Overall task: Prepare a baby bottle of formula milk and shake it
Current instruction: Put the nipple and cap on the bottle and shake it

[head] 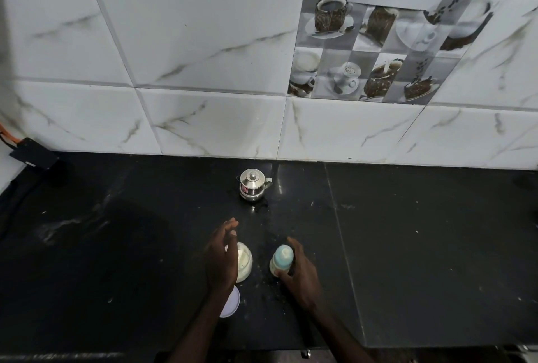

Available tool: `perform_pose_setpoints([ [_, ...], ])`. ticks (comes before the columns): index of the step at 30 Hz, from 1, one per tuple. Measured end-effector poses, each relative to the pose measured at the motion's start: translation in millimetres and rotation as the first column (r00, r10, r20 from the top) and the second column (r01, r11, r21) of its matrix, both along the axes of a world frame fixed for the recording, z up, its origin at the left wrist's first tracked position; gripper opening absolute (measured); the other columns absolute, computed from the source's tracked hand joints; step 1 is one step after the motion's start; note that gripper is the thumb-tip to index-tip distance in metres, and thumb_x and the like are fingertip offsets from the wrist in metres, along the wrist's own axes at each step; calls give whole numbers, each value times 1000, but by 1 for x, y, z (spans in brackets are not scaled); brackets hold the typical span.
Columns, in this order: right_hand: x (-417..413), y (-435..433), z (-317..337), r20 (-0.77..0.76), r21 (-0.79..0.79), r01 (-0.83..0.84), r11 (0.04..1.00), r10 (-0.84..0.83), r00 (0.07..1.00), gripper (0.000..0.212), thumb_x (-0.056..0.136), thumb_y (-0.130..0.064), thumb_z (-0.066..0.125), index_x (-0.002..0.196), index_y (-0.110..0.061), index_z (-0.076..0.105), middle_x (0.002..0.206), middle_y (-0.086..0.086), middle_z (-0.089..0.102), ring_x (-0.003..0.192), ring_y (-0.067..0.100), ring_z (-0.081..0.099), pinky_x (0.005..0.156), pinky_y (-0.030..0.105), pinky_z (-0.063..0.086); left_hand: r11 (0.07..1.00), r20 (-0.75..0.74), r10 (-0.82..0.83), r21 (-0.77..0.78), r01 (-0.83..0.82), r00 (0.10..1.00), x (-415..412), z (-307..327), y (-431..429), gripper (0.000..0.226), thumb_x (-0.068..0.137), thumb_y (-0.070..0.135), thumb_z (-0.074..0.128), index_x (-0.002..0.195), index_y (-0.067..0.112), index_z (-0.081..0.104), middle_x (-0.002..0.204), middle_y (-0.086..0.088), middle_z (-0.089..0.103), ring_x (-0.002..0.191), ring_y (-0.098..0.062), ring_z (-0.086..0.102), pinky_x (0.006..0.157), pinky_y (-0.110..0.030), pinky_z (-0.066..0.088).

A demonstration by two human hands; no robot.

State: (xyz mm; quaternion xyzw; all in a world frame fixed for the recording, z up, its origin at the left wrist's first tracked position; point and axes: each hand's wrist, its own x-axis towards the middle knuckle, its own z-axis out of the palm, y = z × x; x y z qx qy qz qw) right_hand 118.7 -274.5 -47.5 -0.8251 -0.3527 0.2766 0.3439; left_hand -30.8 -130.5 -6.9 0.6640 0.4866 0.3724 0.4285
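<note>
A baby bottle (281, 262) with a pale blue cap stands upright on the black counter (422, 246). My right hand (301, 278) is wrapped around its right side and base. To its left stands an open clear jar (244, 264) holding pale formula powder. My left hand (221, 258) hovers over the jar's left side with fingers spread, holding nothing. The jar's white lid (231, 303) lies flat on the counter below my left wrist, partly hidden by my forearm.
A small steel pot (252, 185) with a lid and spout stands farther back, near the tiled wall (203, 118). A dark device (32, 153) with an orange cable sits at the far left. The counter's front edge runs along the bottom.
</note>
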Motion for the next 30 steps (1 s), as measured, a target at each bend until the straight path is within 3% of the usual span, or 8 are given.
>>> perform_pose_setpoints([
  [4,2,0,-2,3,3,-7,1000,7,1000,93,78,-31,81,156,-34,31,152,-10,50,137,7,49,115,31,42,1000,-14,-5,-12,5,1000,0,-2,-1,33,99,26,45,121,25,69,130,17,64,118,1,57,96,-3,36],
  [7,3,-1,-4,8,6,-21,1000,21,1000,92,79,-32,79,157,-32,31,153,-9,50,138,8,48,115,27,39,1000,6,22,13,-22,1000,0,-6,-2,31,98,25,47,118,25,71,128,16,66,118,-3,61,101,-23,46],
  [9,4,-2,-5,6,10,-26,1000,26,1000,92,79,-33,77,158,-31,30,154,-9,49,140,9,47,116,29,38,999,27,28,22,-28,999,0,-6,-3,34,96,30,46,117,24,72,127,12,69,117,-6,64,101,-28,49],
  [14,2,-3,-1,-15,24,-20,1000,20,1000,93,81,-31,79,159,-27,28,152,-12,48,137,5,46,112,22,36,1000,17,13,19,-13,1000,-1,-6,-4,34,95,28,46,117,24,72,126,14,69,118,-3,62,96,-3,37],
  [19,0,-6,3,3,48,16,999,-16,1000,94,81,-25,81,159,-26,27,149,-21,38,135,-6,36,106,3,24,1000,34,21,-7,-21,999,-7,-14,1,39,95,33,43,120,22,71,129,10,69,122,-8,62,104,-29,47],
  [22,-2,-4,7,15,61,4,998,-5,1000,89,82,-24,80,157,-28,33,150,-20,40,134,-7,37,100,-7,20,999,31,41,-11,-41,999,-11,-20,2,40,94,34,42,120,23,71,127,12,69,120,-9,63,105,-35,49],
  [26,5,9,16,31,61,-10,998,9,999,87,80,-25,78,156,-29,36,153,-16,43,138,2,42,110,10,27,999,33,26,-21,-25,999,-10,-21,1,38,94,36,42,119,28,70,127,14,68,117,-9,65,101,-32,50],
  [30,16,30,25,41,59,-4,998,1,999,87,75,-38,70,155,-33,37,150,-15,48,133,1,47,108,19,36,1000,34,-3,-21,3,999,-11,-20,1,38,94,33,43,119,25,70,127,14,68,118,-9,64,99,-21,46],
])
